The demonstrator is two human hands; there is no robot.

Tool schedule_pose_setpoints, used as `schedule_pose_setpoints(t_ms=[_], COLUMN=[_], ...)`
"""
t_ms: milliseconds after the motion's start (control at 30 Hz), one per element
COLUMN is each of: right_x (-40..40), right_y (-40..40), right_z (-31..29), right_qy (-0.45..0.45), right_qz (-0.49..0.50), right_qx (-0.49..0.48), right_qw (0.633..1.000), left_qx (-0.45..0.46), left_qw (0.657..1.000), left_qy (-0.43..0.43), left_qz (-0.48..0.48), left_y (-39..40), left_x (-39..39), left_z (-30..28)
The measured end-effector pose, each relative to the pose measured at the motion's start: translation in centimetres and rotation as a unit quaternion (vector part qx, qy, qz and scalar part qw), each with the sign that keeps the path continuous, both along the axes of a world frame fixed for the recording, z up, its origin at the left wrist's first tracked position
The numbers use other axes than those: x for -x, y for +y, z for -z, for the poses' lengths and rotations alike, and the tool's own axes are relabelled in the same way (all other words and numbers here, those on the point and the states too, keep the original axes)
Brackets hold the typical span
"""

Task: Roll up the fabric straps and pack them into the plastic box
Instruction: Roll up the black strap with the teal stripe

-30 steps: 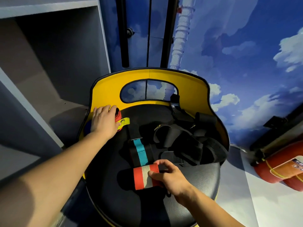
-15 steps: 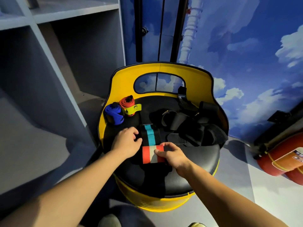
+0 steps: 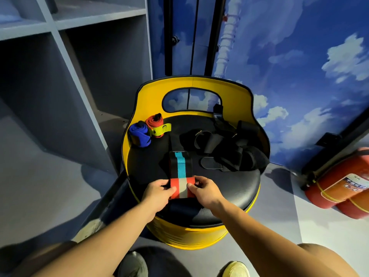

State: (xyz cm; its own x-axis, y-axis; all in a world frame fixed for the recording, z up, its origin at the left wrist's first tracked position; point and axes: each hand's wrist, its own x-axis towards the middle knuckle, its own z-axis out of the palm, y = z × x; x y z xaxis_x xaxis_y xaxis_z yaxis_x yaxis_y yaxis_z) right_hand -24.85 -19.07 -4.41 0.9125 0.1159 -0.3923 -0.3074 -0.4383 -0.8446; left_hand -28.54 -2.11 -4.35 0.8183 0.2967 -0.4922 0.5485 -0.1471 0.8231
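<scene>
- A yellow barrel stool with a black padded seat.
- At the seat's near edge, the left hand and right hand each pinch one side of a red-and-grey striped strap.
- A black strap with a teal stripe lies just behind it.
- Rolled blue strap and rolled red strap sit at the seat's far left.
- A tangle of black straps fills the seat's far right.

Playroom, sky mural, grey shelving

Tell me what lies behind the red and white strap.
Behind the red and white strap lies a black strap with a blue stripe, then tangled black straps. Its near end is hidden.
</scene>
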Motion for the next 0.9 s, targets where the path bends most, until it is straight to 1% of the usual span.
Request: schedule_pose_setpoints(t_ms=[67, 133, 200, 300, 333, 433, 467, 533, 600, 633, 733, 800, 900], right_x=[0.0, 0.2, 0.1, -0.5, -0.7, -1.2, -1.5, -2.0, -2.3, -2.4, -2.4, -2.2, -1.7], right_y=[-0.3, -0.4, -0.1, 0.5, 0.6, 0.6, 0.4, 0.0, -0.4, -0.5, -0.5, -0.5, -1.0], right_z=[-0.2, 0.1, 0.6, 1.1, 1.0, 0.9, 0.8, 0.4, 0.2, 0.2, 0.3, 0.1, 0.1], right_qy=[-0.050, -0.091, -0.127, -0.198, -0.213, -0.237, -0.232, -0.195, -0.152, -0.145, -0.162, -0.144, -0.130], right_qz=[-0.022, -0.022, -0.013, 0.007, 0.011, -0.023, -0.050, -0.097, -0.122, -0.126, -0.115, -0.091, -0.066], right_qx=[0.069, 0.096, 0.116, 0.128, 0.124, 0.137, 0.148, 0.145, 0.122, 0.121, 0.123, 0.096, 0.069], right_qw=[0.996, 0.991, 0.985, 0.972, 0.969, 0.962, 0.960, 0.965, 0.973, 0.974, 0.972, 0.981, 0.987], left_qx=[-0.051, -0.045, -0.048, -0.093, -0.096, -0.082, -0.077, -0.085, -0.106, -0.104, -0.087, -0.100, -0.112], left_qw=[0.999, 0.999, 0.999, 0.995, 0.994, 0.994, 0.994, 0.993, 0.992, 0.993, 0.995, 0.992, 0.990], left_qy=[0.005, 0.003, -0.002, -0.017, -0.029, -0.054, -0.055, -0.058, -0.060, -0.057, -0.036, -0.034, -0.034], left_qz=[0.012, 0.011, -0.001, -0.020, -0.033, -0.055, -0.062, -0.064, -0.043, -0.030, 0.027, 0.064, 0.083], left_y=[0.0, 0.0, 0.1, 0.0, -0.1, -0.3, -0.2, -0.1, -0.1, -0.2, -0.3, -0.1, 0.1], left_x=[0.2, 0.1, -0.4, -1.5, -1.9, -2.8, -3.1, -3.3, -3.4, -3.3, -2.7, -2.0, -1.2], left_z=[0.2, 0.6, 0.7, 0.8, 0.7, 0.9, 1.0, 1.0, 0.9, 0.8, 0.5, 0.4, -0.1])
